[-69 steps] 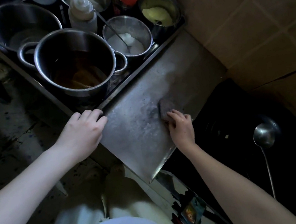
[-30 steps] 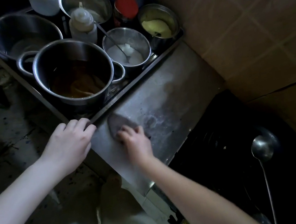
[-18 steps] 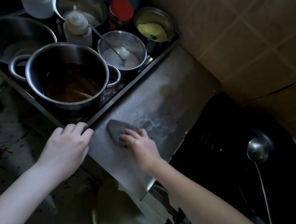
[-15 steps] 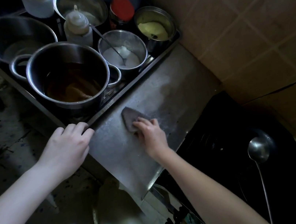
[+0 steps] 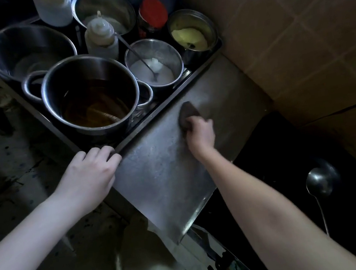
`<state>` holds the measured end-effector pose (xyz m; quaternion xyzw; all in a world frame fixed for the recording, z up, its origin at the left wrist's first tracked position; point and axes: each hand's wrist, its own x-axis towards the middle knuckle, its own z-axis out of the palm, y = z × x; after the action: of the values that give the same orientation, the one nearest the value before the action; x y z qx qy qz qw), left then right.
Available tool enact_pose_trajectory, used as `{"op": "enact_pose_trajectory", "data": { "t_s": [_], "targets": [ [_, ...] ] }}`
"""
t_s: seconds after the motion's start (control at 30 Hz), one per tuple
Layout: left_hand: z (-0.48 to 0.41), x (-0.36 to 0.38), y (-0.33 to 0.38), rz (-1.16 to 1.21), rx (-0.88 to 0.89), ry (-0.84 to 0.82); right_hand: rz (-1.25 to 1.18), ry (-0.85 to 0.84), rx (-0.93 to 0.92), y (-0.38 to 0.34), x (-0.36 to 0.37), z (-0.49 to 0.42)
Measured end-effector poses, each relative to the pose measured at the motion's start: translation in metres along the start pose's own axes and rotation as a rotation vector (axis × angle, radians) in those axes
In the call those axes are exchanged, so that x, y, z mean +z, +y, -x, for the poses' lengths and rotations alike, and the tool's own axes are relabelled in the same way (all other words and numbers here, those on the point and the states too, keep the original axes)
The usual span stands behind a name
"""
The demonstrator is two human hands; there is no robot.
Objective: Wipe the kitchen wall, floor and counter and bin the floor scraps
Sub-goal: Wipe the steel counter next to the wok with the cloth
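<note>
Tiled wall (image 5: 296,36) fills the top right, brownish, w/ a dark crack line lower down. The floor (image 5: 5,174) runs down the left side, dim and speckled w/ dark spots. Your steel table (image 5: 168,182) sits in the middle at an angle, its surface dull and smeary. Right of it there's a big black wok (image 5: 280,161), touching the table's right edge, w/ a ladle (image 5: 320,180) lying in it, bowl end up.

Behind the table is a sunken tray (image 5: 205,61) packed w/ steel stuff. The big pot (image 5: 90,94) w/ brown liquid is nearest you, and a wide bowl (image 5: 30,48) is behind it on the left. A smaller pot (image 5: 155,64) has white stuff and a spoon handle sticking out. Another pot (image 5: 192,33) has yellow paste, right by the wall. Between those are a squeeze bottle (image 5: 101,35) and a red-lidded jar (image 5: 152,11), both upright.

Your left hand (image 5: 88,176) is at the table's left corner, where it meets the tray rim. The fingers (image 5: 108,151) are hooked over that edge, bracing there. Your right hand (image 5: 201,132) is out on the table's far half, arm stretched across. Its fingers are curled over a dark pad (image 5: 188,112) and press it flat on the steel. The pad is near the tray rim, not touching it afaict. Can't see the thumb on that side.
</note>
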<state>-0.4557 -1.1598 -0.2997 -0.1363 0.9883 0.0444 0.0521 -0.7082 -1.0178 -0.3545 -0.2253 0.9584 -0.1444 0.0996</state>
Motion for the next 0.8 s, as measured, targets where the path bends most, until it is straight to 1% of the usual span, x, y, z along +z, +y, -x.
{"op": "enact_pose_trajectory", "data": {
  "t_s": [0.07, 0.13, 0.17, 0.23, 0.33, 0.43, 0.5, 0.57, 0.8],
  "targets": [
    [-0.005, 0.0, 0.004, 0.001, 0.014, -0.007, -0.004, -0.039, -0.233, -0.014, 0.017, 0.03],
    [-0.01, 0.001, 0.007, 0.002, 0.027, -0.005, 0.088, -0.11, -0.463, -0.021, 0.029, 0.055],
    [-0.013, 0.001, 0.009, 0.004, 0.032, -0.005, 0.135, -0.138, -0.537, -0.02, 0.033, 0.062],
    [-0.021, 0.002, 0.012, 0.007, 0.039, -0.013, 0.135, -0.16, -0.583, -0.014, 0.032, 0.059],
    [-0.03, 0.008, 0.022, 0.003, 0.046, -0.045, 0.038, -0.114, -0.518, -0.008, 0.024, 0.035],
    [-0.037, 0.018, 0.032, -0.004, 0.07, -0.071, -0.017, -0.021, -0.322, -0.002, 0.017, -0.007],
    [-0.045, 0.024, 0.037, 0.014, 0.074, -0.064, 0.017, 0.025, -0.22, 0.005, 0.009, -0.039],
    [-0.054, 0.029, 0.04, 0.032, 0.076, -0.044, 0.07, 0.033, -0.157, 0.012, 0.0, -0.071],
    [-0.09, 0.036, 0.052, 0.058, 0.145, 0.078, 0.12, 0.08, -0.032, 0.033, -0.027, -0.162]
  ]
}}
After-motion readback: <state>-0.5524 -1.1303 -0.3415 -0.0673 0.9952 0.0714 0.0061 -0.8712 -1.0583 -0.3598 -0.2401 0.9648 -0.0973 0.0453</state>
